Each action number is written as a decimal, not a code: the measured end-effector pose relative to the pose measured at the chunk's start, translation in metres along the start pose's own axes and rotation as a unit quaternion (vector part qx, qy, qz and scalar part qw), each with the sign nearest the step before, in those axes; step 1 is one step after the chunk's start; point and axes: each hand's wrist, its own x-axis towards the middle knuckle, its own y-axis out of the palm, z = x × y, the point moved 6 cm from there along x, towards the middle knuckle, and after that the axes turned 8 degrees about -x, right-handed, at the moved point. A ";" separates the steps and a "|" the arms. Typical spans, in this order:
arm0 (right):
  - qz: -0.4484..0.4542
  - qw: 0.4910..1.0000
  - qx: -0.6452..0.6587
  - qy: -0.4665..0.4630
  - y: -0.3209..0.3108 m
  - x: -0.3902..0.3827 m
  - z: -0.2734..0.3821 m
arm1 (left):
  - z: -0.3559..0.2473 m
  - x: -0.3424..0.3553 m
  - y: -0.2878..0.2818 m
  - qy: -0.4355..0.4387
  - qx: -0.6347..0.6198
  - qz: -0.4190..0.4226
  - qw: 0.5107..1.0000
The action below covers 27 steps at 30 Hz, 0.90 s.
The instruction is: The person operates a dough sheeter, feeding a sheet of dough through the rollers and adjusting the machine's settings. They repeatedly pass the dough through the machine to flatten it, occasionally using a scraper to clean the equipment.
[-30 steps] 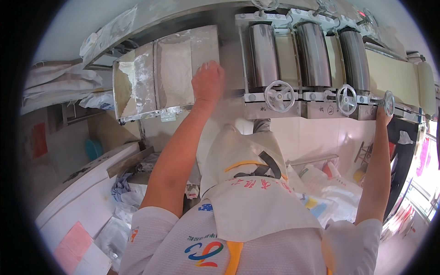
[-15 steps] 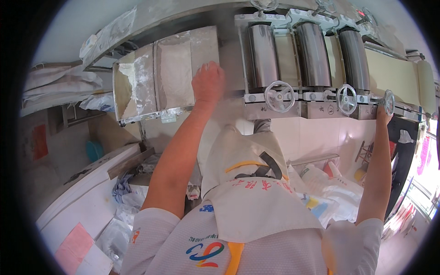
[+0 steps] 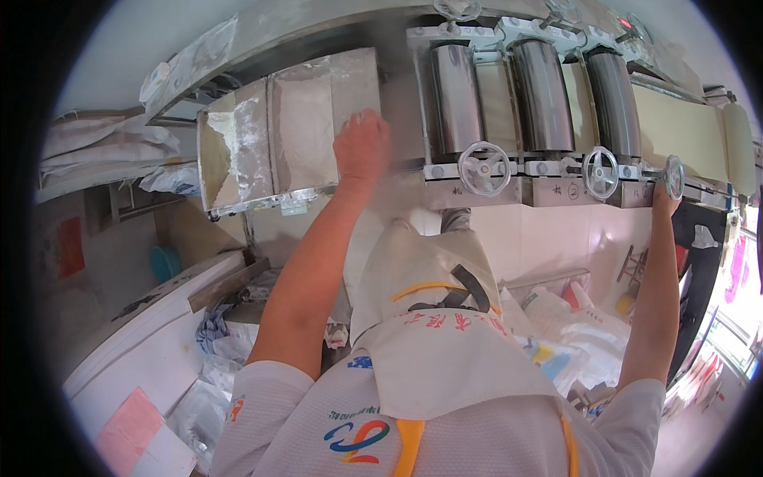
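My left hand rests on the right part of a flour-dusted metal tray, its fingers curled; what they hold, if anything, is hidden. A pale dusty haze blurs the area just right of it. My right hand is at the far right, just below and behind a small handwheel, its fingers mostly hidden. Between my hands stands a roller machine with three shiny steel rollers, front handwheels and a cream-coloured sheet running out to a roll on the right.
A shelf with white sacks is at the left, above a teal basin. A white cabinet or counter is at lower left. Pale bags lie low at the right. A dark panel stands beside my right arm.
Both hands stay where they were, with only a very slight shift in the view. The haze beside my left hand looks a little more spread downward.
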 end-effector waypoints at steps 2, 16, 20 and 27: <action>0.027 0.999 0.017 0.031 -0.001 -0.003 0.016 | 0.002 -0.002 -0.003 -0.009 0.010 0.004 1.000; 0.008 0.999 -0.010 -0.036 0.001 -0.001 0.007 | -0.002 0.000 -0.004 0.009 0.007 -0.014 1.000; 0.013 0.999 -0.021 -0.025 -0.002 0.002 -0.006 | -0.003 0.003 0.001 0.014 -0.001 -0.012 1.000; 0.037 0.998 0.018 0.041 -0.019 -0.013 0.039 | 0.003 -0.001 -0.002 0.004 0.019 -0.008 1.000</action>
